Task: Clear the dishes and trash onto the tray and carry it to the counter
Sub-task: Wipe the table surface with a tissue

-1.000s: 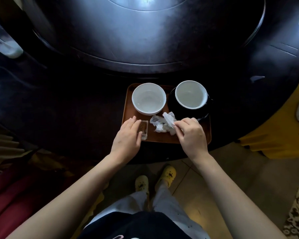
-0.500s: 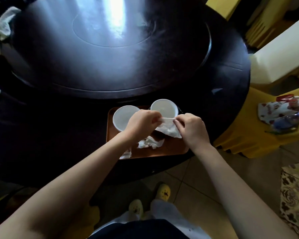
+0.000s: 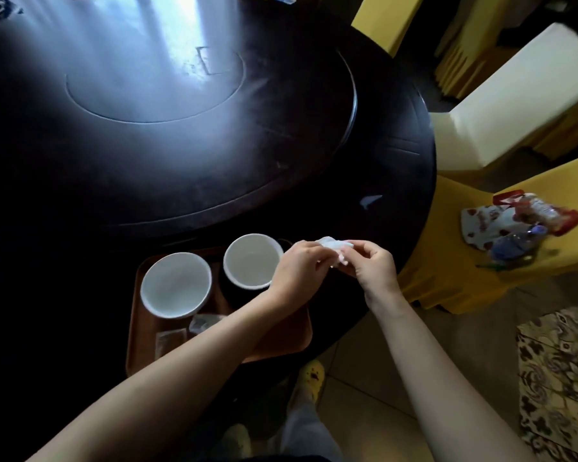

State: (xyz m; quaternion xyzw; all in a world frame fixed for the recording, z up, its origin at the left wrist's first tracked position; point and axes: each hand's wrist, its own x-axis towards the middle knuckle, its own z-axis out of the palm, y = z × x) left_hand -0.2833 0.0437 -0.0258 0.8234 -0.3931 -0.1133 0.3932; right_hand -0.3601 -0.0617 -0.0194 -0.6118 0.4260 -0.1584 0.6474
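A brown tray (image 3: 281, 341) lies at the near edge of the dark round table (image 3: 397, 201). On it stand two white bowls, one on the left (image 3: 176, 290) and one further right (image 3: 252, 261) resting on a dark saucer. A crumpled tissue (image 3: 202, 323) and a small clear wrapper (image 3: 169, 341) lie on the tray's near part. My left hand (image 3: 299, 266) and my right hand (image 3: 372, 266) meet just right of the tray, both pinching a white napkin (image 3: 334, 245) held above the table.
A raised dark turntable (image 3: 181, 111) fills the table's middle. Yellow-covered chairs (image 3: 454, 261) stand close on the right, one bearing snack packets (image 3: 514, 228). A white cushion (image 3: 514, 101) sits beyond. A patterned rug (image 3: 561, 378) lies on the tiled floor at the right.
Both hands have picked the white napkin up off the tray and carried it up and to the right, past the tray's edge. The camera has risen and swung right.
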